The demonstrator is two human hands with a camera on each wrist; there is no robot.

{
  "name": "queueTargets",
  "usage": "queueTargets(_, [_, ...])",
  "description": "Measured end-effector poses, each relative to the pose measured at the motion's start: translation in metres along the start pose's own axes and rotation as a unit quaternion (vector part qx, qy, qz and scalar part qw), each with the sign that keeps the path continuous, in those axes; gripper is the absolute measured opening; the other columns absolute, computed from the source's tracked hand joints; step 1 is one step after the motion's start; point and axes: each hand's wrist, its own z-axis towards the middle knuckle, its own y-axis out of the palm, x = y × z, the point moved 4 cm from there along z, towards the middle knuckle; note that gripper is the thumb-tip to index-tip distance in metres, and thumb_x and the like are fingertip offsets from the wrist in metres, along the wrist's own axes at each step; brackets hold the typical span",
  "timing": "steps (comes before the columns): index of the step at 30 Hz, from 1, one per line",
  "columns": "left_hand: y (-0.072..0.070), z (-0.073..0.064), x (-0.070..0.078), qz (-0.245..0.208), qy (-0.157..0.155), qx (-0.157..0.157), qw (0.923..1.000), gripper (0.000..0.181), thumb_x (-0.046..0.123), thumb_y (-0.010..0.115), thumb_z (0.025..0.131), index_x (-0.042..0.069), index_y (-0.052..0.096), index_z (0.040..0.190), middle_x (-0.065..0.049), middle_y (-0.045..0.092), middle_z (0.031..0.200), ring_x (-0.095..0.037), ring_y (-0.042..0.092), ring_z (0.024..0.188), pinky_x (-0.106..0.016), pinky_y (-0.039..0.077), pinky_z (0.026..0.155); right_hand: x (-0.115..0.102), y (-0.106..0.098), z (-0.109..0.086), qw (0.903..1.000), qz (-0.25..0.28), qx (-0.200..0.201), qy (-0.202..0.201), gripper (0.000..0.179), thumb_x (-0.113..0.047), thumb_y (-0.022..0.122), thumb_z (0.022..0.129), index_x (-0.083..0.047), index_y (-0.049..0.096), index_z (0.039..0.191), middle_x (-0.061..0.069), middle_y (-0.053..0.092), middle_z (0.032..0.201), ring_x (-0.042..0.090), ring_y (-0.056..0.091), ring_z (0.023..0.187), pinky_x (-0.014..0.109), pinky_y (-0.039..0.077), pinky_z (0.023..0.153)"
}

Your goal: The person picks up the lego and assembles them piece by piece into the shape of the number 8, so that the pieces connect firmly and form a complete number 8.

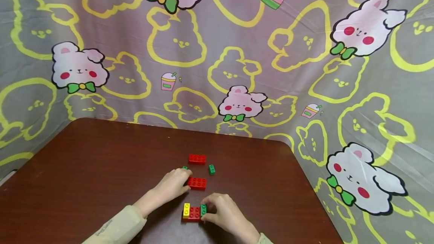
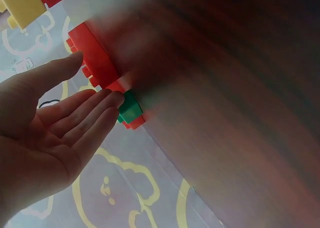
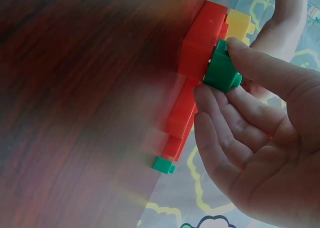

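In the head view a red brick [image 1: 194,214] lies near the table's front, with a yellow brick [image 1: 186,211] on its left end and a green brick [image 1: 203,211] on its right end. My right hand [image 1: 228,213] pinches that green brick between thumb and fingers, as the right wrist view also shows. My left hand [image 1: 172,184] is at the left end of a second red brick [image 1: 198,183], fingers fairly straight and thumb apart from them. Another green brick [image 2: 131,108] shows just past its fingertips in the left wrist view, partly hidden behind the hand from above.
Farther back on the brown table [image 1: 112,153] lies a third red brick [image 1: 197,159]. A loose green brick [image 1: 211,169] is to the right, between the two rear red bricks. A patterned cloth [image 1: 190,48] hangs behind and beside the table.
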Motion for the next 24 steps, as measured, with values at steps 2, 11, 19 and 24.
queueTargets(2, [0.0004,0.0004,-0.0001,0.0,-0.002,0.0,1.0,0.025,0.011,0.084,0.075,0.0,0.067,0.09,-0.001,0.059,0.07,-0.013,0.056,0.061,-0.027,0.046,0.052,-0.0002,0.0002,0.0003,1.0,-0.002,0.001,-0.003,0.028,-0.02,0.086,0.076,-0.012,0.075,0.101,-0.004,0.072,0.092,-0.003,0.061,0.074,0.013,0.047,0.064])
queueTargets(11, [0.0037,0.0038,-0.0003,0.007,-0.007,-0.008,0.9999,0.021,0.009,0.085,0.074,0.003,0.066,0.081,-0.002,0.058,0.066,-0.016,0.057,0.059,-0.03,0.045,0.051,0.0001,-0.0001,0.001,1.0,0.0,0.002,-0.008,0.027,-0.019,0.086,0.076,-0.012,0.075,0.1,-0.005,0.072,0.09,-0.004,0.06,0.074,0.012,0.047,0.064])
queueTargets(19, [0.0056,0.0056,-0.0013,0.012,-0.011,0.001,0.9999,0.021,0.007,0.085,0.073,0.005,0.064,0.076,-0.003,0.058,0.065,-0.019,0.059,0.06,-0.032,0.048,0.051,0.0004,-0.0001,0.0018,1.0,-0.002,-0.001,-0.009,0.027,-0.019,0.086,0.077,-0.013,0.075,0.101,-0.005,0.072,0.091,-0.004,0.059,0.074,0.012,0.047,0.064])
queueTargets(24, [0.0065,0.0056,-0.0002,0.009,-0.015,-0.006,0.9998,0.02,0.008,0.084,0.075,0.004,0.065,0.078,-0.002,0.058,0.065,-0.017,0.058,0.06,-0.03,0.047,0.051,0.0008,0.0,0.0014,1.0,0.0,-0.004,-0.005,0.027,-0.019,0.086,0.076,-0.012,0.075,0.101,-0.004,0.072,0.091,-0.004,0.06,0.074,0.012,0.047,0.064])
